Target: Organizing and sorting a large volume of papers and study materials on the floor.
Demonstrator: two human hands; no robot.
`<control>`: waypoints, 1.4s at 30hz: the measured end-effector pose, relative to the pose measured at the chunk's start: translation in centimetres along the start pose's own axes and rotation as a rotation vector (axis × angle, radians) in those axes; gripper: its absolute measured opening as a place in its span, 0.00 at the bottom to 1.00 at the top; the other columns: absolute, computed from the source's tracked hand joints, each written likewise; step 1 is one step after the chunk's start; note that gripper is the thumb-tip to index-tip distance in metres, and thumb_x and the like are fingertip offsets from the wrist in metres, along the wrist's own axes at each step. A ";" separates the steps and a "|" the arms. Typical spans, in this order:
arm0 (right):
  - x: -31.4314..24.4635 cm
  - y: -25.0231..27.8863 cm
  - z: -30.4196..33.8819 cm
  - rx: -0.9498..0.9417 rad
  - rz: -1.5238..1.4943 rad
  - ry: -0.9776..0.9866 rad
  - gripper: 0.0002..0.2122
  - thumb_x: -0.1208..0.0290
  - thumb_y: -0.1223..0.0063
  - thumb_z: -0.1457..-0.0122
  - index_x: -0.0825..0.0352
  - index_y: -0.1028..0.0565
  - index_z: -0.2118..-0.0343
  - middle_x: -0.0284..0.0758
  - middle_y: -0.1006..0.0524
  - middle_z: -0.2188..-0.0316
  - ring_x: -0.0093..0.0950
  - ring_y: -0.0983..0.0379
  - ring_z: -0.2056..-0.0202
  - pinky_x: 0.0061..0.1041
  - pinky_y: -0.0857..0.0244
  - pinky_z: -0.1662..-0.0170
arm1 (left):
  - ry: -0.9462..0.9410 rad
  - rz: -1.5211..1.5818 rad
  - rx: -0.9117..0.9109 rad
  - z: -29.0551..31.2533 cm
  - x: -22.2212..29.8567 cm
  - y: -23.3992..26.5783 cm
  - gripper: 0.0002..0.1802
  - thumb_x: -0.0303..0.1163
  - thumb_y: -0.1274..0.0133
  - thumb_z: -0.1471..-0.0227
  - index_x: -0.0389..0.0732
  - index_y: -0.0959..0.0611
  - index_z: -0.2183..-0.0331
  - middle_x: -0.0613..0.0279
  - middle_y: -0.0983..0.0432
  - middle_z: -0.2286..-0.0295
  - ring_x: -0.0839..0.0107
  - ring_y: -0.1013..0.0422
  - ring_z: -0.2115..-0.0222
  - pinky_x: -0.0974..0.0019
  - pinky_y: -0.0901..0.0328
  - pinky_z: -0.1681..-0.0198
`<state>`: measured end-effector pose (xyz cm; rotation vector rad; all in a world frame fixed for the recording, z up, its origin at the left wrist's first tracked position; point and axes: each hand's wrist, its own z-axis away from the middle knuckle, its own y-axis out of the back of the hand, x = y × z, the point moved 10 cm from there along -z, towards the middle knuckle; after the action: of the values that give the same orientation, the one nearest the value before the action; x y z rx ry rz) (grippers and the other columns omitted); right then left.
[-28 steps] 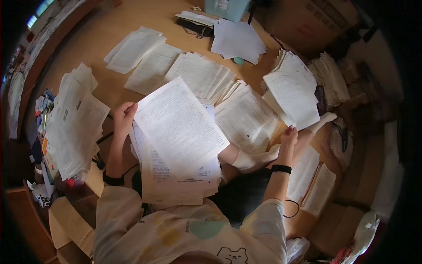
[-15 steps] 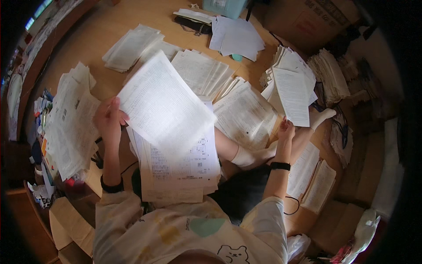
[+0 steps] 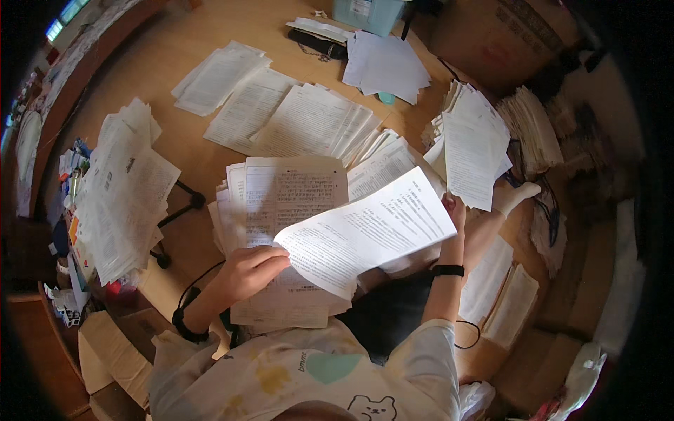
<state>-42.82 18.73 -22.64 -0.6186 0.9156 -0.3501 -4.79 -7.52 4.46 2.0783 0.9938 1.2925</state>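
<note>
A printed sheet of paper (image 3: 365,235) is stretched over my lap, curling at its lower left. My left hand (image 3: 254,272) pinches its left edge between thumb and fingers. At the sheet's right corner, my right hand (image 3: 455,212) is closed on the paper, its fingers partly hidden. Beneath lies a pile of printed and handwritten papers (image 3: 295,181) on my lap, partly covered by the sheet. Just beyond my right hand, a fanned stack of papers (image 3: 472,151) rests against my lower leg.
Several paper stacks (image 3: 309,119) spread across the wooden floor (image 3: 151,52) ahead. Another tall pile (image 3: 123,189) stands at the left, beside a black-legged stand (image 3: 186,203). A cardboard box (image 3: 502,35) and a blue bin (image 3: 372,14) are at the back. More papers (image 3: 509,302) lie at the right.
My left hand has come down and to the right, bringing the sheet from the upper left across my lap. The sheet now spans both hands, uncovering the floor stacks; my right hand has barely moved.
</note>
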 end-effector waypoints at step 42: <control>1.1 -2.3 2.9 0.273 0.199 0.116 0.04 0.77 0.46 0.56 0.67 0.30 0.79 0.32 0.31 0.85 0.21 0.36 0.85 0.16 0.43 0.84 | 0.252 0.015 0.112 2.4 -3.2 -0.5 0.06 0.19 0.44 0.67 0.35 0.25 0.81 0.58 0.27 0.81 0.68 0.31 0.85 0.73 0.38 0.84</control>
<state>-39.81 17.34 -20.56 -0.2561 1.0105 -0.3273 -3.71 -9.77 1.35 2.0421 1.1844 1.5687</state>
